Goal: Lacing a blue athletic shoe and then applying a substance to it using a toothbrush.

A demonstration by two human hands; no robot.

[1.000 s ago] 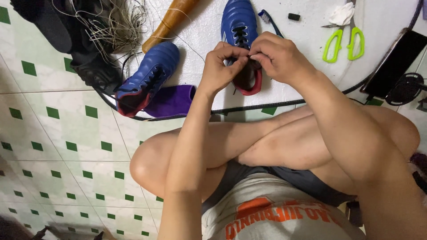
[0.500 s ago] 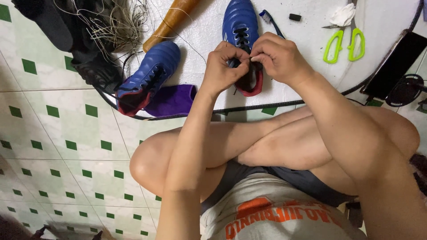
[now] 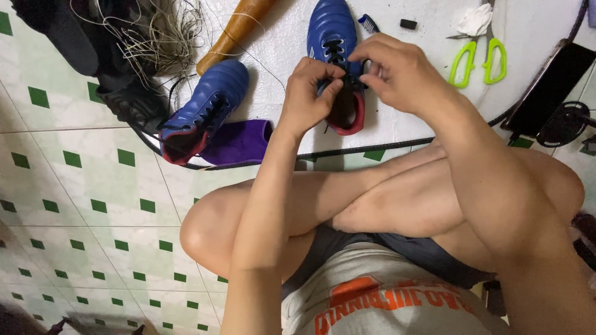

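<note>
While both hands work at the lacing, the blue shoe lies on the white mat straight ahead of the person, just past the crossed knees. Long axis runs away from the body: red-lined heel opening nearest, toe pointing to the far edge of the mat, tilted slightly left at the toe.

Left hand sits on the shoe's left flank, fingers curled in a pinch at the black lace near the top eyelets. Right hand comes in from the right, thumb and forefinger pinched on the same lace stretch, almost touching the left fingertips. Both closed on lace; how much lace each holds is hidden by the fingers. Neither hand is clearly nearer — they meet over the tongue, roughly mid-shoe.

Around it: second blue shoe to the left, lying angled, heel toward the tiled floor, purple cloth tucked beside it. Wooden handle and tangle of thread farther left. Green-handled scissors well right of the hands, dark phone beyond that.
</note>
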